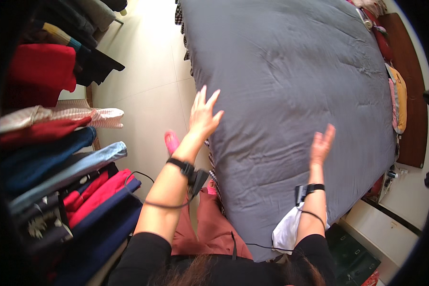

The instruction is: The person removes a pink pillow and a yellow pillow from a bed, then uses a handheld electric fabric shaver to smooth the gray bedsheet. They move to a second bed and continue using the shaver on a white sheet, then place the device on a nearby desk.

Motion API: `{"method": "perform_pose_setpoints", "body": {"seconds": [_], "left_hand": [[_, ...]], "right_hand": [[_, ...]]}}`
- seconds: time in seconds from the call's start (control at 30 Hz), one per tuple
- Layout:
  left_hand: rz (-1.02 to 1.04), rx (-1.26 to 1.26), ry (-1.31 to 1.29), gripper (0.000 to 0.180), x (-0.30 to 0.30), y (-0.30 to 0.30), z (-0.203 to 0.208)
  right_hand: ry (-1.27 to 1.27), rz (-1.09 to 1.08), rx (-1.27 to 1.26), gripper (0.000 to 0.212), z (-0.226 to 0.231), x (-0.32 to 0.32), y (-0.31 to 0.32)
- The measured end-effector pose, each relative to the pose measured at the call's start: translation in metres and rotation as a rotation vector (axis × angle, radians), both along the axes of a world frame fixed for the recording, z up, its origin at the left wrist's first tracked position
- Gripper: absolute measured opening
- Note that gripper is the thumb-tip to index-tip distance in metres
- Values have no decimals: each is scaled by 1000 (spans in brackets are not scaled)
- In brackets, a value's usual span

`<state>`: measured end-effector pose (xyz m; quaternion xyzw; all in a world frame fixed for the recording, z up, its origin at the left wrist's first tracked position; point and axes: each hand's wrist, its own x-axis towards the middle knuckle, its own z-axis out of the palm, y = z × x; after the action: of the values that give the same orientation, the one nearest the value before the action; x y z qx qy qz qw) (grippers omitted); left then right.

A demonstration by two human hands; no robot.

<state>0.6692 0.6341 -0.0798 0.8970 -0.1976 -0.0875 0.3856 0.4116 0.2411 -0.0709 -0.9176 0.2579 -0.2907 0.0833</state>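
Observation:
A grey sheet (281,86), lightly wrinkled, covers the bed that fills the middle and right. My left hand (205,117) is over the bed's left edge, fingers spread and holding nothing; whether it touches the sheet I cannot tell. Farther right, my right hand (322,145) is over the sheet, slightly blurred, its fingers apart and nothing in them. A white cloth (287,229) lies on the near end of the bed, partly hidden by my right forearm. Dark straps with small devices circle both my forearms.
Hanging clothes (43,66) in red, blue and black crowd the left side. Pale floor tiles (138,95) run between them and the bed. A brown headboard (407,90) and a yellow cushion (399,100) stand at the right. Below them is a white cabinet (367,224).

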Motion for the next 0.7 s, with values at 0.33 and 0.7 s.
{"method": "perform_pose_setpoints", "body": {"seconds": [0.33, 0.7], "left_hand": [[-201, 288, -149, 111, 220, -34, 7], [-674, 232, 583, 38, 373, 3, 62]], "right_hand": [[101, -277, -154, 51, -1, 409, 91], [-136, 37, 452, 44, 36, 451, 90]]}}
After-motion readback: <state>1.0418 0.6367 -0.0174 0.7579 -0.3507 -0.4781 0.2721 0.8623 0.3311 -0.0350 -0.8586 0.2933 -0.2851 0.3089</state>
